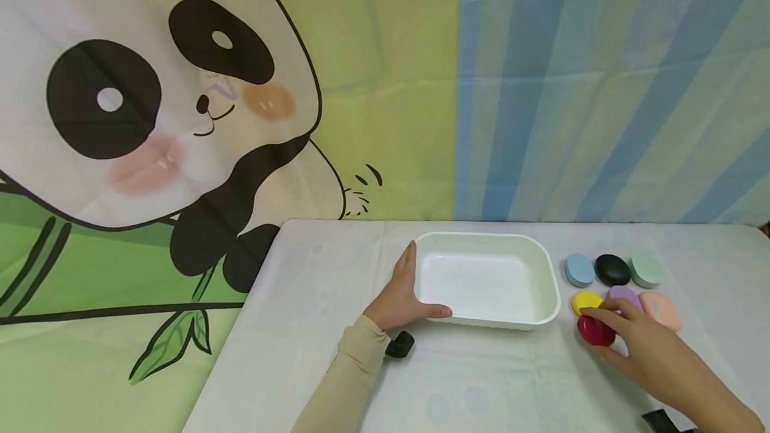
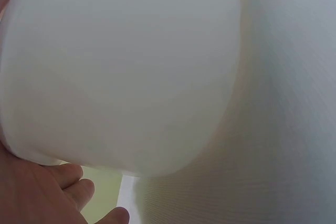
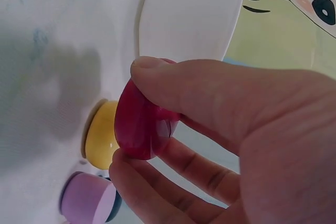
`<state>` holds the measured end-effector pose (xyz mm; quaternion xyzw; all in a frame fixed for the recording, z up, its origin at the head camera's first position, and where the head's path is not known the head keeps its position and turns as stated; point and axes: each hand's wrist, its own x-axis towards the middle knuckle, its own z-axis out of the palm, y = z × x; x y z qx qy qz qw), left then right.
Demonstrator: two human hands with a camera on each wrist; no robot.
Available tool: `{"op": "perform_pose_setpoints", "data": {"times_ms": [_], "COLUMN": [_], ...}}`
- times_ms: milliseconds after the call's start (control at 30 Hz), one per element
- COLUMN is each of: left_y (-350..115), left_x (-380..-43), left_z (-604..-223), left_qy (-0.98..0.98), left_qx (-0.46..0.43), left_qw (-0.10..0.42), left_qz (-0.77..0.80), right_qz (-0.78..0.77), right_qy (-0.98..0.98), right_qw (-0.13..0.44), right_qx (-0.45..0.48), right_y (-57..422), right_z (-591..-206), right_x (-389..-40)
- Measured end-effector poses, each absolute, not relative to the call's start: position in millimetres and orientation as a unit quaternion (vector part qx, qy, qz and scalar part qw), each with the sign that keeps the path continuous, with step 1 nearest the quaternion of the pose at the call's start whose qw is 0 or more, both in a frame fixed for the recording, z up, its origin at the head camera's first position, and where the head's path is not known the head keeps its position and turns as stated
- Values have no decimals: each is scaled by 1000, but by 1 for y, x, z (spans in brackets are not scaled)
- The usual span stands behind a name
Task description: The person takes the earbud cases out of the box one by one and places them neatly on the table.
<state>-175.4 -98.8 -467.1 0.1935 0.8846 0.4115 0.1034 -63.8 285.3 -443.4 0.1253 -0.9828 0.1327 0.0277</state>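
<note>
In the head view my left hand (image 1: pixel 409 296) spans the near left corner of a white rectangular tray (image 1: pixel 544 313). Its fingers lie straight along the tray's left side and the thumb reaches along the front. The left wrist view has the tray's outer wall (image 2: pixel 126 77) filling most of the picture, with the fingers (image 2: pixel 79 192) at lower left. Right of the tray, my right hand (image 1: pixel 656 346) pinches a glossy red rounded piece (image 1: pixel 595 331) between thumb and fingers. Close beyond it lie a yellow piece (image 1: pixel 586 301) and a purple piece (image 1: pixel 624 296).
A pink piece (image 1: pixel 660 309) lies beside the purple one. Behind stand a light blue piece (image 1: pixel 579 270), a black piece (image 1: pixel 612 270) and a mint piece (image 1: pixel 646 271). A panda-printed cloth (image 1: pixel 373 85) hangs behind the white-covered table (image 1: pixel 481 379).
</note>
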Motion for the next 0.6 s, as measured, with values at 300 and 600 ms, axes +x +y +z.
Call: {"op": "perform_pose_setpoints", "data": {"times_ms": [300,600], "left_y": [-98,-100], "left_x": [-176,-176], "left_z": [-468,-468], "left_qy": [886,887], "left_qx": [194,195], "left_qw": [102,102], "left_qz": [409,406], "right_qz": [130,116], "right_qy": [-985,-987], "right_qw": [-12,-13], "right_qx": [111,112], "right_y": [288,288], "right_z": [-453,-466], "right_x": [-62,-63]}}
